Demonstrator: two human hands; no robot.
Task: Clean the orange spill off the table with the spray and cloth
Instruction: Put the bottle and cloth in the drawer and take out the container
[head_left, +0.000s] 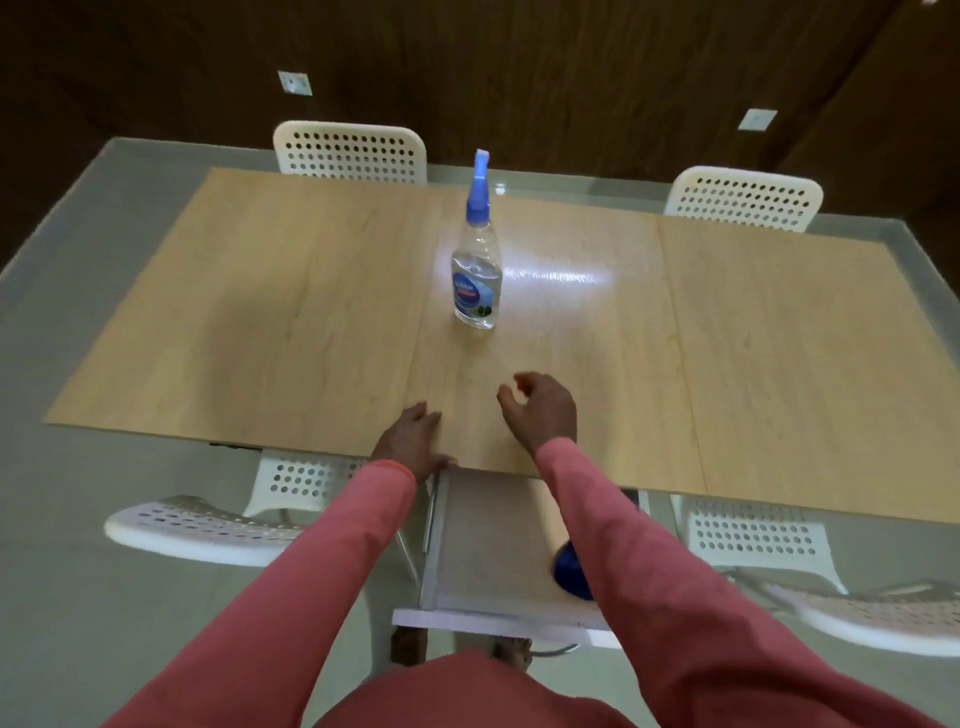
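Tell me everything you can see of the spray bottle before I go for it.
The spray bottle stands upright near the middle of the wooden table, beyond both hands. Its clear plastic body looks to hold clear liquid and carries a blue and white label I can't read. On top sits a light blue trigger head, pointing away. Nothing touches it but the tabletop.

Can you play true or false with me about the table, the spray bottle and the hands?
1. The spray bottle stands upright on the table. True.
2. The right hand holds the spray bottle. False: it hovers over the near part of the table, well short of the bottle.
3. The left hand rests at the table's near edge. True.
4. The bottle's spray top is red. False: it is blue.
5. White chairs with holes stand at the far side. True.
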